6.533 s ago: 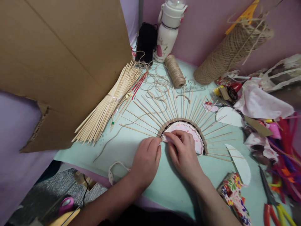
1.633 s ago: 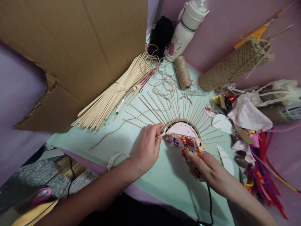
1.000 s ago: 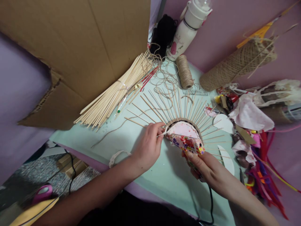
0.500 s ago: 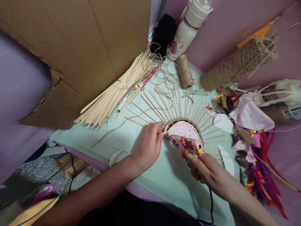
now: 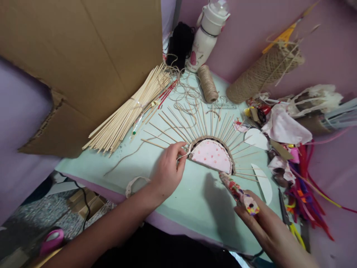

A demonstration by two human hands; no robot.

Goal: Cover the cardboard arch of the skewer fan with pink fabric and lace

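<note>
A half-round piece with a pink dotted fabric face (image 5: 212, 155) and a braided edge lies flat, thin wooden sticks (image 5: 178, 124) fanning out from its curve. At its left corner, my left hand (image 5: 170, 167) pinches a narrow white lace trim (image 5: 189, 149) between thumb and fingers. More of a lace strip (image 5: 133, 183) curls on the table behind that wrist. My right hand (image 5: 258, 219) is wrapped round a glue gun (image 5: 237, 191) covered in flowered material, tilted near the front right of the half-round piece. A dark cord shows below the hand.
A bundle of sticks (image 5: 128, 109) lies beside a cardboard sheet (image 5: 111, 48) at left. Behind stand a white bottle (image 5: 205, 39), a small twine spool (image 5: 208, 85) and a large twine cone (image 5: 264, 72). White cut pieces (image 5: 262, 184), scissors (image 5: 296, 234) and bright strips (image 5: 309, 193) sit at right.
My right hand has drawn the glue gun down and right, uncovering the pink fabric. My left hand keeps hold of the lace at the corner. The whole view has shifted slightly.
</note>
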